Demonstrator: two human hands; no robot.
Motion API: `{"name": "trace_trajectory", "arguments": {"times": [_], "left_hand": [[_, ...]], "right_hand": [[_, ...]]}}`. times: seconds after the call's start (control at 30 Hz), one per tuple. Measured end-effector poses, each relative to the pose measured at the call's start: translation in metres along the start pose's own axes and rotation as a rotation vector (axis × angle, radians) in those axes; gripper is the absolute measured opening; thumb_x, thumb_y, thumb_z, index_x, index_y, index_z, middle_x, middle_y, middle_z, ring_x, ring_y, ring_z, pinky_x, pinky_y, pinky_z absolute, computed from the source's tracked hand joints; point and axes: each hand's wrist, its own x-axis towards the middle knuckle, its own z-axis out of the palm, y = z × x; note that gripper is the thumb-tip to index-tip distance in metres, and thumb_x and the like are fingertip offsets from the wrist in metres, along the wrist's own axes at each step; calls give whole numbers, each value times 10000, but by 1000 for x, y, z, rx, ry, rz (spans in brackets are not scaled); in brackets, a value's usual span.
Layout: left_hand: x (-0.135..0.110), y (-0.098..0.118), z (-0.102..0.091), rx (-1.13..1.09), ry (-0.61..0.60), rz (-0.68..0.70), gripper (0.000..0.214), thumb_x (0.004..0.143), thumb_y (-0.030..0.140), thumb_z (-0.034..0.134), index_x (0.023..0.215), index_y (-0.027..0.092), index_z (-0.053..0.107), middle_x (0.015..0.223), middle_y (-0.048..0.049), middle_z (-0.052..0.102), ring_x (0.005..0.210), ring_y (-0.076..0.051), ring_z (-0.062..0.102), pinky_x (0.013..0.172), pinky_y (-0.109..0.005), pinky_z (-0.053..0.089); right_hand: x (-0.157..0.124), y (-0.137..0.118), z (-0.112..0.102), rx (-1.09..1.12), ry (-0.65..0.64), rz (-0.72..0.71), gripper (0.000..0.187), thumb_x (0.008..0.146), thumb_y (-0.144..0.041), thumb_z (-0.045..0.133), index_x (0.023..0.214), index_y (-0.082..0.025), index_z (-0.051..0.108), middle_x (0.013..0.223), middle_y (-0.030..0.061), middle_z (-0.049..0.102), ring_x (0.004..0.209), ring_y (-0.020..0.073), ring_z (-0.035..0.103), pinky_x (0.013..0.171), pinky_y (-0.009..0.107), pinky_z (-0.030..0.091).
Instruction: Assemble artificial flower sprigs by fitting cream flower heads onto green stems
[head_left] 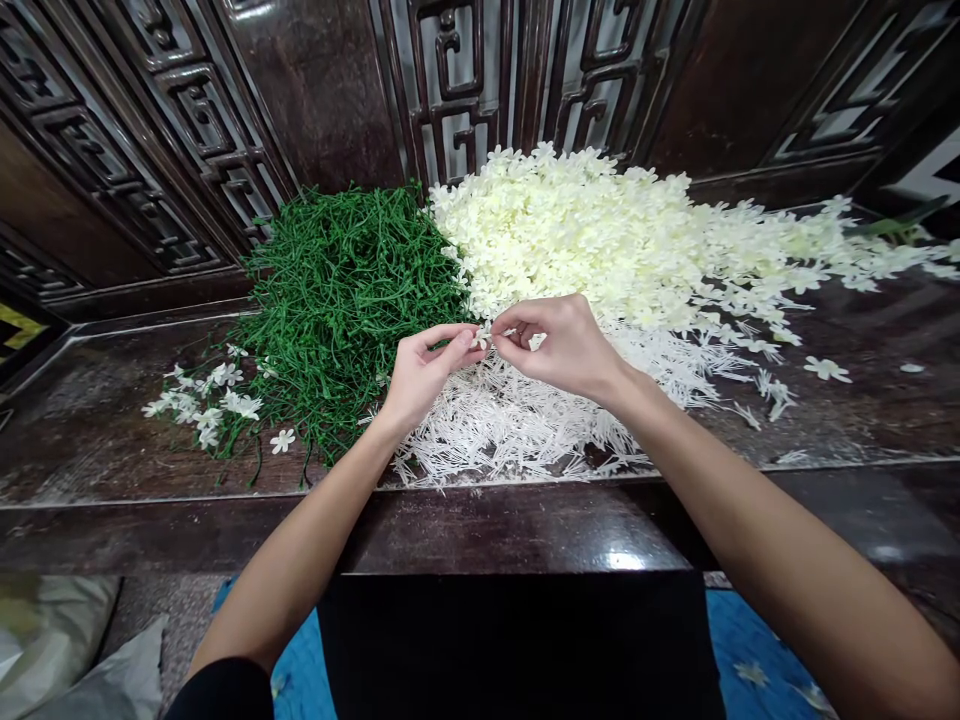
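My left hand (pixel 433 370) and my right hand (pixel 559 342) meet above the middle of the heaps, both with fingers pinched. Between their fingertips is a small white artificial flower (pixel 482 337), gripped from both sides; its stem is hidden. Green plastic stems (pixel 352 290) are piled behind and left of my left hand. Beyond my right hand spreads a big heap of cream-white artificial petals (pixel 592 235). Beneath both hands lie thin white plastic pieces (pixel 517 425). A small cluster of white flowers on green stems (pixel 217 395) rests at the left.
The dark wooden bench (pixel 112 440) has a carved lattice back (pixel 450 80) behind the heaps. A single loose flower (pixel 827 369) lies to the right, another (pixel 283 441) to the left. Pale sacks (pixel 67 640) stand on the floor at lower left.
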Motion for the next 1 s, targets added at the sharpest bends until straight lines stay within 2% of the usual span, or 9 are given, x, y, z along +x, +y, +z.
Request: {"name": "trace_trajectory", "arguments": {"times": [0.27,0.4,0.53,0.6,0.67,0.73,0.8,0.9,1.0], "left_hand": [[1,-3,-1,-22,-10,14,216,765,271,782,934,148,726,941,-67,756,852,-172,745,911,-376,622],[-1,0,1,-6,-5,13,246,719,289,818,897,142,736,887,-55,752,788,-153,727,824,-348,641],[0,3,-1,73,41,85,211,700,279,826,851,153,750,869,-49,746,751,-141,696,709,-304,643],[1,5,-3,105,85,137,179,705,258,820,840,165,749,829,-36,736,723,-129,679,658,-275,634],[2,7,-6,129,119,168,185,716,250,809,875,181,743,798,-24,726,706,-124,667,615,-254,622],[2,9,-7,157,129,173,219,721,248,802,920,192,731,772,-14,716,681,-120,657,585,-242,607],[1,10,-6,204,108,166,249,714,235,801,946,190,721,765,-11,713,673,-117,655,591,-236,596],[0,9,-4,263,55,167,261,700,222,807,941,180,714,777,-17,716,706,-116,665,626,-224,589],[0,7,-3,239,2,157,262,695,249,818,917,172,702,797,-25,711,738,-130,671,615,-233,602]], "right_hand": [[1,-1,-1,105,7,4,186,852,-244,628,898,-223,807,889,49,782,762,219,717,730,415,595],[1,0,2,120,-14,-9,175,860,-238,634,875,-243,808,851,37,778,753,207,713,722,410,584],[2,0,-1,115,-55,34,171,865,-267,653,932,-189,789,879,71,777,739,200,708,716,409,586],[2,0,-6,86,-131,126,293,844,-320,698,1082,-156,752,865,87,771,723,210,704,708,424,587],[1,1,-11,35,-218,196,516,780,-378,770,1232,-144,686,877,95,768,763,242,707,737,463,583],[1,1,-12,4,-246,201,687,715,-420,817,1320,-153,631,1001,119,761,883,287,703,798,508,567],[1,-1,-10,45,-215,172,753,714,-453,809,1375,-166,589,1187,141,715,1017,313,675,849,521,552],[2,-5,-3,210,-192,123,691,766,-468,768,1377,-198,590,1328,123,650,1107,292,646,880,487,553],[2,-7,1,315,-153,125,452,799,-458,745,1181,-216,729,1190,88,726,1027,251,677,871,455,563]]}}
